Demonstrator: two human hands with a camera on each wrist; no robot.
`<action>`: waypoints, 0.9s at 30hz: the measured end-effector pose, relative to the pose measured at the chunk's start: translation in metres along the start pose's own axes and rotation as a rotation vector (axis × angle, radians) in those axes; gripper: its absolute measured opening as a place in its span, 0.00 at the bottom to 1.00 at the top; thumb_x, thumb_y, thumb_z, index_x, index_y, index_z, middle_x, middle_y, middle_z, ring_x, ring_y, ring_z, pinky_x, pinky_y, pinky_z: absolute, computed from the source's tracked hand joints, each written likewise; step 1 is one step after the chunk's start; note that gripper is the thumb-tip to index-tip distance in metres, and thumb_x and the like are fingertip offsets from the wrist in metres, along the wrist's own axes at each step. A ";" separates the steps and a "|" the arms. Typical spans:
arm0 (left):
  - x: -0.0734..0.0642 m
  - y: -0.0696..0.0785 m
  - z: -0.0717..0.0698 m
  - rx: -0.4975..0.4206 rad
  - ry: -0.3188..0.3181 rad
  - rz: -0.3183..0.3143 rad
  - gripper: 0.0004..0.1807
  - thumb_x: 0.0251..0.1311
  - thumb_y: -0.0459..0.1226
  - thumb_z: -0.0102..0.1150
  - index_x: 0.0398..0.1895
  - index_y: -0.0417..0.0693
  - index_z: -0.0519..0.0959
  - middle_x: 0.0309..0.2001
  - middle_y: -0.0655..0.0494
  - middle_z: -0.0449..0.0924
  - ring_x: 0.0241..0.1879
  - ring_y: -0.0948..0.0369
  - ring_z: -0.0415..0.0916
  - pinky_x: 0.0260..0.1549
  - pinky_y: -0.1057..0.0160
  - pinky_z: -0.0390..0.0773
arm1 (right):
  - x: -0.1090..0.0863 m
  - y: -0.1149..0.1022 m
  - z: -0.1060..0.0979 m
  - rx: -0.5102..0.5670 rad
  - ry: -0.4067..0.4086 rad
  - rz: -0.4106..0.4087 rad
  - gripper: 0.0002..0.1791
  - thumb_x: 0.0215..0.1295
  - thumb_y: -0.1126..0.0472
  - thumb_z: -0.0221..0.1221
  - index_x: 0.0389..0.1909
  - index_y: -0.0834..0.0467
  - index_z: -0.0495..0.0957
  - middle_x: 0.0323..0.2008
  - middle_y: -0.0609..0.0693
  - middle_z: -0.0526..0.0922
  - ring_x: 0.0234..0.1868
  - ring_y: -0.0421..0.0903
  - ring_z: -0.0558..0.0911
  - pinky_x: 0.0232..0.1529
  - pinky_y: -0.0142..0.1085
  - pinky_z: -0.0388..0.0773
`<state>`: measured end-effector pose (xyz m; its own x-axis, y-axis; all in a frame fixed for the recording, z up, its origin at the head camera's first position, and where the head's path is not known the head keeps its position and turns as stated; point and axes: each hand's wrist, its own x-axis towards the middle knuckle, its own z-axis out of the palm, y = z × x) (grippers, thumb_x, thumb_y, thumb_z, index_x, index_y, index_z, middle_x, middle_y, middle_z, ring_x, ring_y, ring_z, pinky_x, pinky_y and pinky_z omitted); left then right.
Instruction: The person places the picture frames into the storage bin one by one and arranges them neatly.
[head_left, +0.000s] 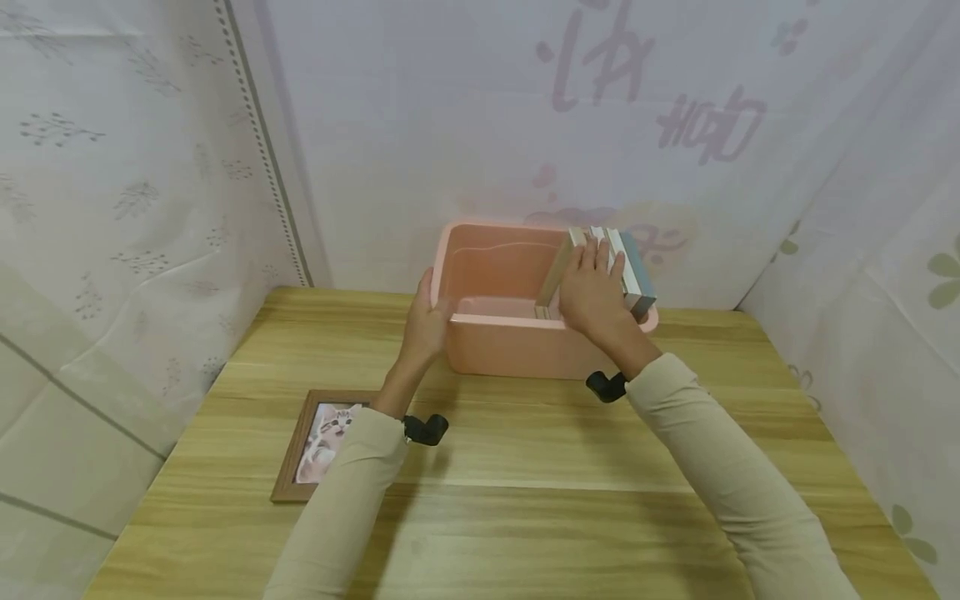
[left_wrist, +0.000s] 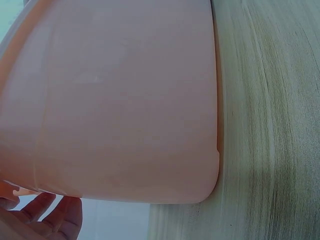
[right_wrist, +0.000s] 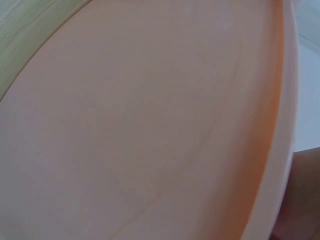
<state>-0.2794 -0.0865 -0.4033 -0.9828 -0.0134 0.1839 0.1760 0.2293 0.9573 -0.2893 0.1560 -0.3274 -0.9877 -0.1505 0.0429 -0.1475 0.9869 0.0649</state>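
Observation:
A pink plastic bin [head_left: 510,348] stands at the back of the wooden table. At its left end, my left hand [head_left: 424,325] holds the side by the rim; in the left wrist view its fingers [left_wrist: 65,215] touch the wall below the rim. Several books [head_left: 636,275] stand on edge in the bin's right end, leaning right, their tops above the rim. Over the front rim reaches my right hand [head_left: 592,292], its fairly straight, spread fingers resting on the books' upper edges. Its thumb is hidden. The right wrist view mostly shows the bin's wall [right_wrist: 140,120].
A brown picture frame [head_left: 292,458] with a kitten photo lies on the table left of the bin, partly covered by my left forearm. Printed cloth curtains [head_left: 420,125] hang behind and at both sides of the wooden table [head_left: 510,533].

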 end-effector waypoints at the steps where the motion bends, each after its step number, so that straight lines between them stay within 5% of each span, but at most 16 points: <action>1: 0.000 0.000 0.000 0.001 -0.001 0.001 0.38 0.68 0.40 0.41 0.80 0.47 0.44 0.78 0.47 0.49 0.76 0.53 0.49 0.73 0.52 0.51 | 0.000 0.001 0.000 0.002 -0.005 0.001 0.44 0.71 0.56 0.52 0.73 0.78 0.40 0.74 0.77 0.40 0.75 0.73 0.39 0.70 0.67 0.40; 6: 0.000 0.000 0.001 -0.008 -0.003 0.007 0.37 0.69 0.39 0.40 0.80 0.48 0.44 0.79 0.49 0.49 0.76 0.54 0.48 0.73 0.52 0.50 | -0.002 0.007 -0.002 0.043 -0.026 -0.006 0.49 0.69 0.53 0.57 0.73 0.78 0.39 0.74 0.78 0.41 0.75 0.73 0.39 0.70 0.67 0.41; 16: 0.000 0.000 0.001 -0.003 -0.007 0.001 0.37 0.69 0.40 0.39 0.80 0.49 0.44 0.78 0.48 0.49 0.75 0.53 0.50 0.73 0.51 0.52 | -0.009 0.012 0.000 0.083 -0.033 0.005 0.42 0.73 0.56 0.47 0.74 0.77 0.38 0.74 0.76 0.39 0.75 0.71 0.37 0.70 0.67 0.40; 23: 0.000 0.000 -0.001 0.012 0.006 -0.006 0.37 0.69 0.41 0.39 0.80 0.49 0.44 0.79 0.49 0.48 0.76 0.53 0.47 0.74 0.52 0.49 | -0.011 0.025 0.004 0.134 0.120 -0.031 0.37 0.77 0.49 0.43 0.73 0.72 0.51 0.73 0.73 0.52 0.73 0.72 0.51 0.70 0.64 0.50; 27: -0.001 0.000 -0.002 0.004 -0.006 -0.001 0.37 0.69 0.41 0.39 0.80 0.48 0.43 0.79 0.48 0.48 0.75 0.52 0.50 0.73 0.51 0.51 | -0.023 0.044 0.007 0.289 0.226 0.023 0.41 0.76 0.38 0.37 0.74 0.68 0.55 0.72 0.71 0.56 0.71 0.71 0.57 0.66 0.65 0.58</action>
<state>-0.2782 -0.0879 -0.4028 -0.9833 -0.0078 0.1818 0.1750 0.2334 0.9565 -0.2738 0.2031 -0.3328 -0.9591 -0.1052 0.2628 -0.1661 0.9608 -0.2218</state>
